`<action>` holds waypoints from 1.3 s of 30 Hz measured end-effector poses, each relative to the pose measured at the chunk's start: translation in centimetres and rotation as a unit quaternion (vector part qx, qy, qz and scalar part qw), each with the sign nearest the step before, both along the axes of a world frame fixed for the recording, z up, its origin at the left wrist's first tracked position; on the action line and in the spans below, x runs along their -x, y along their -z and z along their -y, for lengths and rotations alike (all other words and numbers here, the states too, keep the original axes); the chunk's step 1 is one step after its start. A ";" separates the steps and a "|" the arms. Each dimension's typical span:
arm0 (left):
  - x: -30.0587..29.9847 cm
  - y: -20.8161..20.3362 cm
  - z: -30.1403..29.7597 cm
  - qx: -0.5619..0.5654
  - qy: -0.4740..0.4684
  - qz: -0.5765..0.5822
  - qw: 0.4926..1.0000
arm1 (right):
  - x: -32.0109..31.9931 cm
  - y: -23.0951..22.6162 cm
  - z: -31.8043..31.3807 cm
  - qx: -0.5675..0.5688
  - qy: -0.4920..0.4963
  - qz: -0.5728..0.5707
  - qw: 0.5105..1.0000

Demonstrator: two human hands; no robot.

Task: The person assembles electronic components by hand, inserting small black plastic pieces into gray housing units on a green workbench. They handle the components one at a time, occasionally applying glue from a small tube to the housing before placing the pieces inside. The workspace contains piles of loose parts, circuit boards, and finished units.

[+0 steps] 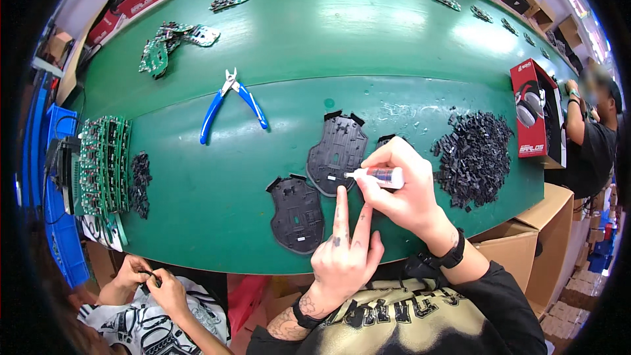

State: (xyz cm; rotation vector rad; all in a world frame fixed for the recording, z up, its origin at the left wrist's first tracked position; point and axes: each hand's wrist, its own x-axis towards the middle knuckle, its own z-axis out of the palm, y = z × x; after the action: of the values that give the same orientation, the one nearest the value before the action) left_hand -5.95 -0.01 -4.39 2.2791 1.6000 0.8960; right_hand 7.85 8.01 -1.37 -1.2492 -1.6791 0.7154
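My right hand (414,190) grips a small white squeeze bottle (388,177), its thin nozzle pointing left over the lower part of a black plastic shell (335,148). My left hand (343,260) has its index and middle fingers stretched out, and the index fingertip lies at that shell's near edge. The left hand holds nothing I can see. Beside it, to the left, lies a second black shell (297,213) with a small pale piece near its near end. A further black part (389,139) shows only partly behind my right hand.
Blue-handled cutters (211,117) lie on the green table (197,223). A pile of small black pieces (474,161) is at right, near a red box (529,115). Stacked circuit boards (105,164) stand at left. A co-worker's hands (148,283) are at lower left.
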 end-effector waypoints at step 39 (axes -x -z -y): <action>7.1 2.0 5.2 -0.087 -0.026 0.093 0.991 | 2.5 0.1 2.8 -0.009 -0.152 0.004 0.988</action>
State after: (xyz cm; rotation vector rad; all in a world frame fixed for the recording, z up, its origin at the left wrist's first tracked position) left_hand -13.06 -5.24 -6.44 2.1951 1.5611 1.2671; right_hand 5.35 5.18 -1.50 -0.9928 -1.9009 0.8746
